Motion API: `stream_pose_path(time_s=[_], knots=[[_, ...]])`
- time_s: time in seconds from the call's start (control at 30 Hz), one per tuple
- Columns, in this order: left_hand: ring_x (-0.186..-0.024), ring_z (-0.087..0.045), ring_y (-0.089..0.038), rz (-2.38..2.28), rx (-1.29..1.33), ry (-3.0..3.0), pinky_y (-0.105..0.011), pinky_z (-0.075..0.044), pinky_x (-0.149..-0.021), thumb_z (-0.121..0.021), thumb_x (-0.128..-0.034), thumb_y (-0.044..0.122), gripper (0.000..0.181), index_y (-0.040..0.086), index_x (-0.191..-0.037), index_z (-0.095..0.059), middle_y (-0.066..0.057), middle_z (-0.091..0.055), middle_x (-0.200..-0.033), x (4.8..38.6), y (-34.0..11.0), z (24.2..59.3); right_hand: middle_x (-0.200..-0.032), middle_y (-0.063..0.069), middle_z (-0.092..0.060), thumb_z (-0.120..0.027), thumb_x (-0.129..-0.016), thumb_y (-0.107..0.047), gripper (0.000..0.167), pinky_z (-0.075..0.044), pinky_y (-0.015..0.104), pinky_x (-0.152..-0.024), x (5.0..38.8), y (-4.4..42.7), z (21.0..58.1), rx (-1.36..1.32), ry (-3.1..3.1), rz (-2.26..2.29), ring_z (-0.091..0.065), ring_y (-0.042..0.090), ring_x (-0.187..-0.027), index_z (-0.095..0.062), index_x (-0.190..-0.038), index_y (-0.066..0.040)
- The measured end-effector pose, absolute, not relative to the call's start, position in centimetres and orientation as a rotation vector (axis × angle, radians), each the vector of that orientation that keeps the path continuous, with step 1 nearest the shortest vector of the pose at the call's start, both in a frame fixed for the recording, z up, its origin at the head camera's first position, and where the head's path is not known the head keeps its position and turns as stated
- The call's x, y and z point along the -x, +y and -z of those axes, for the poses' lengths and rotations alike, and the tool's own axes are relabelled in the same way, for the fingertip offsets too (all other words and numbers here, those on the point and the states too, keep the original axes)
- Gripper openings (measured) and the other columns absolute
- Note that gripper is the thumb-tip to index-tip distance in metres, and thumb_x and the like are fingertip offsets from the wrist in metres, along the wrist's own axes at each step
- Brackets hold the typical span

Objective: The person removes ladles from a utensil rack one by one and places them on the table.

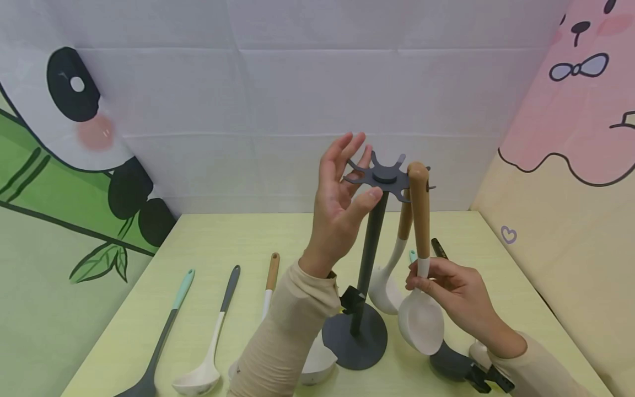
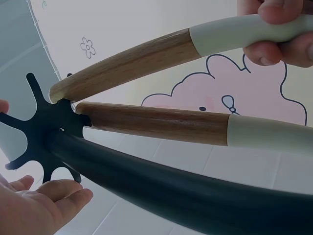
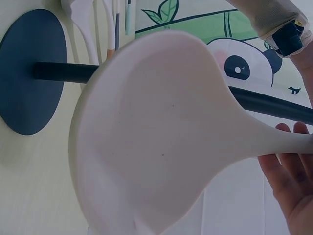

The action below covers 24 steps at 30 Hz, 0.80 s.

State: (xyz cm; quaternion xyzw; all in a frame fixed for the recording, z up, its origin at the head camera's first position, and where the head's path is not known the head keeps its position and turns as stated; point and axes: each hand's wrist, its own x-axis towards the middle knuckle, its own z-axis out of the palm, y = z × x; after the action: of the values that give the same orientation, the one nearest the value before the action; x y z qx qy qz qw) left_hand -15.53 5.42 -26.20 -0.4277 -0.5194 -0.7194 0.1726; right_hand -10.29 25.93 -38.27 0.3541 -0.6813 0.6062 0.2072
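A dark utensil rack (image 1: 373,242) stands on a round base, hooked arms radiating from its top. My left hand (image 1: 337,212) is at the rack's top, thumb and spread fingers around the hooked arms; whether it bears on them is hard to tell. With thumb and fingers, my right hand (image 1: 458,292) pinches the white neck of a large spoon (image 1: 421,322), held upright, bowl down. In the left wrist view, the end of the spoon's wooden handle (image 2: 132,66) meets a hook. Beside it hangs a white-headed ladle (image 1: 386,292) with a wooden handle.
On the table (image 1: 208,242) at left lie a turner (image 1: 166,331) with a mint handle and a white ladle (image 1: 210,353) with a grey handle. A wooden-handled utensil (image 1: 272,273) is partly behind my left sleeve. A dark utensil (image 1: 446,358) lies below my right hand.
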Motion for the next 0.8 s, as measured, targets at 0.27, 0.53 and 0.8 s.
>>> stream_pose_path(time_s=[0.27, 0.53, 0.8], knots=[[-0.143, -0.034, -0.033, 2.046, 1.205, -1.488, -0.043, -0.039, -0.111, -0.054, -0.0861, 0.016, 0.077, -0.008, -0.149, -0.018, -0.023, -0.026, -0.157, 15.44, 5.40, 26.16, -0.092, 0.000, -0.072, -0.065, -0.084, 0.019, 0.022, -0.057, 0.019, -0.072, 10.00, 26.16, 37.96, -0.973, -1.955, -1.599, -0.070, 0.009, -0.083, -0.068, -0.101, 0.005], [-0.144, -0.033, -0.031, 2.045, 1.214, -1.496, -0.043, -0.040, -0.110, -0.054, -0.0869, 0.017, 0.076, -0.008, -0.149, -0.018, -0.023, -0.025, -0.158, 15.43, 5.36, 26.16, -0.091, 0.000, -0.072, -0.065, -0.085, 0.018, 0.017, -0.058, 0.021, -0.072, 9.62, 26.50, 37.59, -0.944, -2.009, -1.580, -0.070, 0.008, -0.083, -0.066, -0.100, 0.009], [-0.144, -0.033, -0.032, 2.043, 1.217, -1.503, -0.044, -0.039, -0.110, -0.055, -0.0877, 0.018, 0.076, -0.008, -0.149, -0.018, -0.021, -0.026, -0.158, 15.50, 5.34, 26.22, -0.087, 0.005, -0.071, -0.064, -0.084, 0.021, 0.022, -0.058, 0.020, -0.073, 9.43, 26.70, 37.54, -0.957, -1.995, -1.582, -0.069, 0.010, -0.081, -0.067, -0.099, 0.005]])
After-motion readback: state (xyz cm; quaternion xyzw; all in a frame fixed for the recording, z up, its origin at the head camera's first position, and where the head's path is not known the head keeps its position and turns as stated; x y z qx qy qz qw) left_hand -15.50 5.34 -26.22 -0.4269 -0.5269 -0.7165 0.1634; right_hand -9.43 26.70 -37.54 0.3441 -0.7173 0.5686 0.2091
